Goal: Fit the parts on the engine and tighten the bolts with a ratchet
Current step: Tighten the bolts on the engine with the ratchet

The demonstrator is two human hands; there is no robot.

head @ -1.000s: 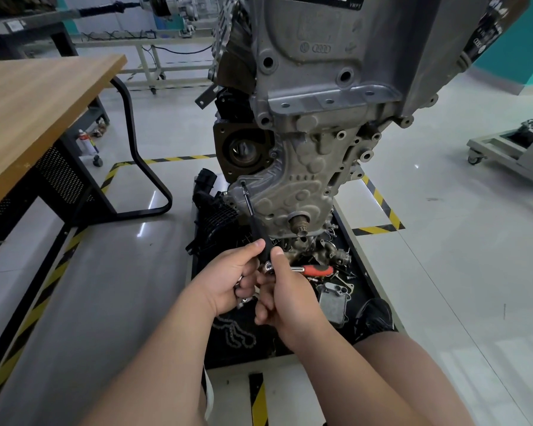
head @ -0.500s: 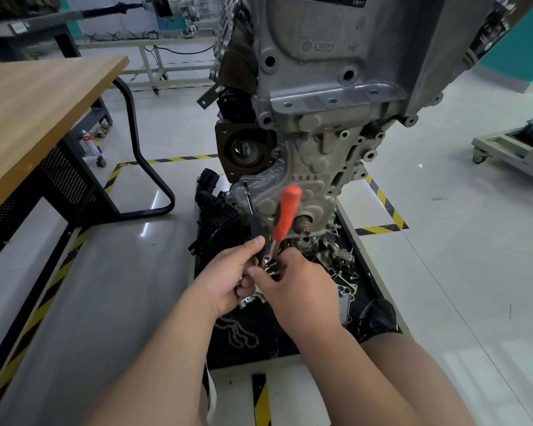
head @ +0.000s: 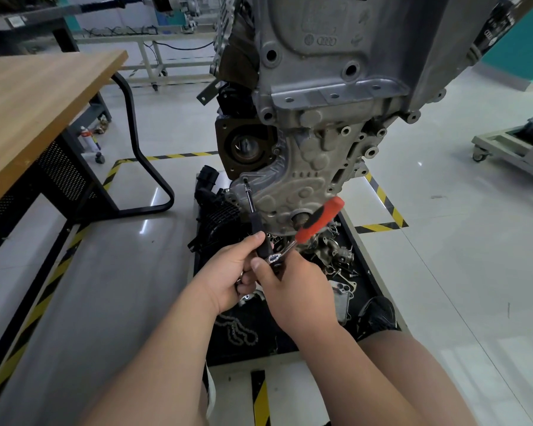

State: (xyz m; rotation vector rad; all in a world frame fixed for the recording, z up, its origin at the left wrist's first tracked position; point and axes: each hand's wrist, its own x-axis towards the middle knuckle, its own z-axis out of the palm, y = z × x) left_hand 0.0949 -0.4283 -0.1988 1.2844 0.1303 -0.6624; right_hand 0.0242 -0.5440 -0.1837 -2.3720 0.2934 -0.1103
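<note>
While the left hand [head: 228,279] pinches the extension bar [head: 253,217], the right hand [head: 300,292] seemingly clasps the ratchet [head: 313,224].

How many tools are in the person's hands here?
2. A black-handled driver in the left hand, its tip against the engine; a red-handled ratchet held at its head by the right hand. Others may lie hidden among parts in the tray.

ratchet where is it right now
Centre of the head view, just below the engine: the right hand pinches the ratchet at its head, beside the left hand gripping the extension bar, red handle angled up-right.
</note>
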